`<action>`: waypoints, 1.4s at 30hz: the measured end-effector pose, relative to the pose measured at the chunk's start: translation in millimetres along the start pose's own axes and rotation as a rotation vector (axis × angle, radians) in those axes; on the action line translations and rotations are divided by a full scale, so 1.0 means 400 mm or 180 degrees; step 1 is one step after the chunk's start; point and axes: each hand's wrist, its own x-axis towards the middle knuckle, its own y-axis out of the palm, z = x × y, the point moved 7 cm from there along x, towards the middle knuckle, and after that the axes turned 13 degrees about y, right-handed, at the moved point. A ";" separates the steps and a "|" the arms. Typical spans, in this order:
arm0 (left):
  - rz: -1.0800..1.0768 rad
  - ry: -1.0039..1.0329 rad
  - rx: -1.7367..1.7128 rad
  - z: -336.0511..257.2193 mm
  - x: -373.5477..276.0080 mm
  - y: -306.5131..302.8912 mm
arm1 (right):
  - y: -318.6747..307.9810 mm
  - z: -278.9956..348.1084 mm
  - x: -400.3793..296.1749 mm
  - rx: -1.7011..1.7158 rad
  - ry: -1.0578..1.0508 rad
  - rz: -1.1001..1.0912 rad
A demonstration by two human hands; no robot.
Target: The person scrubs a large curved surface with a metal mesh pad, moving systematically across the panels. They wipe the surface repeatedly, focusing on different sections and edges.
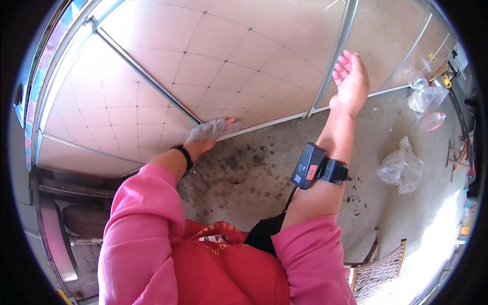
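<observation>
Before me stands a large glossy panel (160,72) with a grid of lines and dots, crossed by metal strips (148,76). My left hand (211,142), blurred, is at its lower part beside the end of one strip. A grey cloth-like material (207,129) covers most of that hand, with fingertips showing; blur hides how it is held or worn. My right hand (350,78) is raised near another upright strip (337,49), fingers loosely curled and holding nothing visible. Contact with the panel is unclear. A black device (309,166) is strapped to my right forearm.
On the stained concrete floor (244,183) lies a crumpled clear plastic bag (402,167). Farther right are another plastic bag (427,97) and a clear bottle (432,121). A woven seat (381,268) stands at lower right. A tyre (85,221) shows at lower left.
</observation>
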 end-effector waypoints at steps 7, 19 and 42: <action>0.0319 -0.0861 0.1979 -0.003 0.000 -0.354 | -0.043 -0.063 0.069 0.0149 -0.0135 -0.0644; -0.0886 0.0955 0.2376 -0.215 0.600 -0.260 | -0.123 -0.163 0.140 0.0723 0.0579 -0.1081; -0.2038 0.0315 0.3308 -0.354 0.627 -0.672 | -0.299 -0.051 0.198 0.0331 0.0597 -0.0672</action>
